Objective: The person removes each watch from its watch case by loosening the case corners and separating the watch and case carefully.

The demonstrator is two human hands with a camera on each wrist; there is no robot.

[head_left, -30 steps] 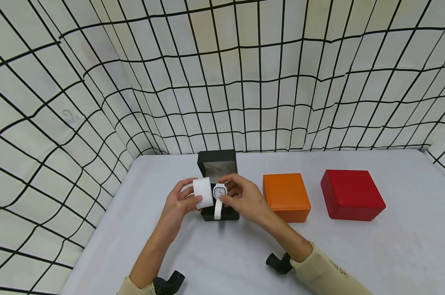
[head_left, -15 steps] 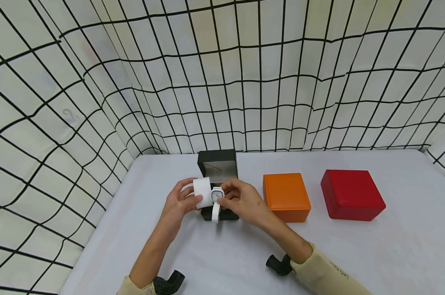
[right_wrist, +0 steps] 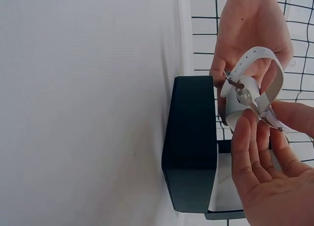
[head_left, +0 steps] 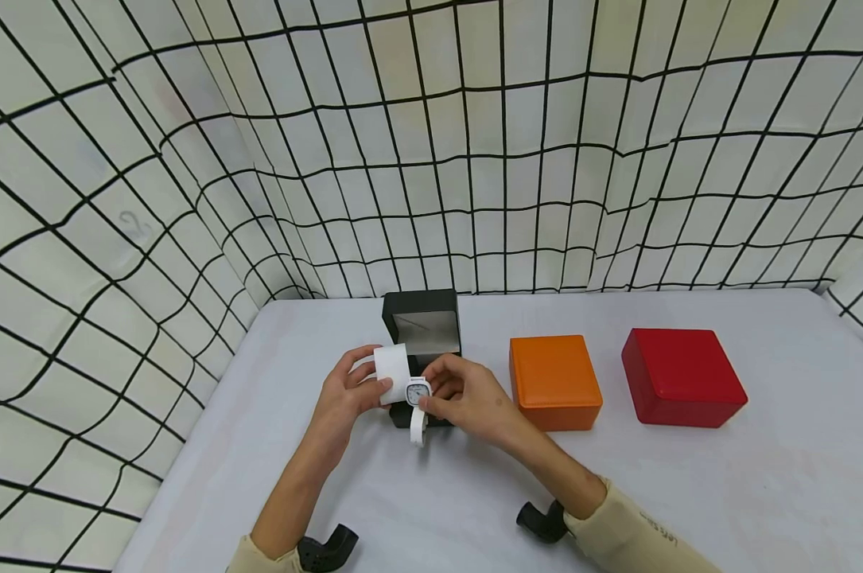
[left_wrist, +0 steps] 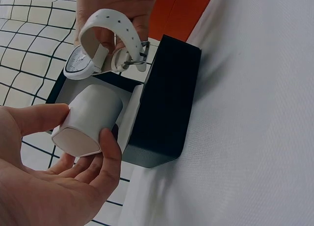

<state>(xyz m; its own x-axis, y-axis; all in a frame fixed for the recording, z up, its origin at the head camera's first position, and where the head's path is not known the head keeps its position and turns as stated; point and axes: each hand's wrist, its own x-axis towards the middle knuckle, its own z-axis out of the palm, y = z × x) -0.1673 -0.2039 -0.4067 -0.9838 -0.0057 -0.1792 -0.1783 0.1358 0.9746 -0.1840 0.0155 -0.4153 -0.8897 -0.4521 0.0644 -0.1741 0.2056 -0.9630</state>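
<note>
Grasped: watch [head_left: 417, 391] in right hand [head_left: 474, 400], cushion [head_left: 392, 372] in left hand [head_left: 347, 398]

Pinched at the case by fingertips [right_wrist: 244, 130] of the right hand: white watch, squarish with rounded corners, dial [left_wrist: 77, 62] in sight of the head view. Bent round into a loop: white strap [left_wrist: 110, 20], pierced by a row of holes. Metal, seen at the end of the loop in the left wrist view: buckle [left_wrist: 135, 63]. Cannot tell whether fastened.

Gripped from the left by the left hand: white cushion, thick and rounded, with digits on opposite sides and one flat end exposed to the left wrist view. Located just left of the watch and partly overlapped by it in the head view. Cannot tell whether touching.

Beneath both: black box [left_wrist: 164, 103], standing on the white table [head_left: 467, 493], opened, with lid [head_left: 420, 302] raised at the rear. Pale inside the lid: lining [head_left: 425, 330], marked by a thin dark line. Mostly hidden by hands, watch and cushion in the head view: base of the box. Dangling past its near edge in the same view: strap.

To the right, near the right forearm: orange box [head_left: 556, 382], closed. Farther right, well apart from the black box: red box [head_left: 685, 376], also closed.

At the cuffs of beige sleeves [head_left: 639, 529]: black wrist cameras [head_left: 328, 549]. Behind and to the left of the table: pale wall [head_left: 524, 127], crossed by black grid lines.
</note>
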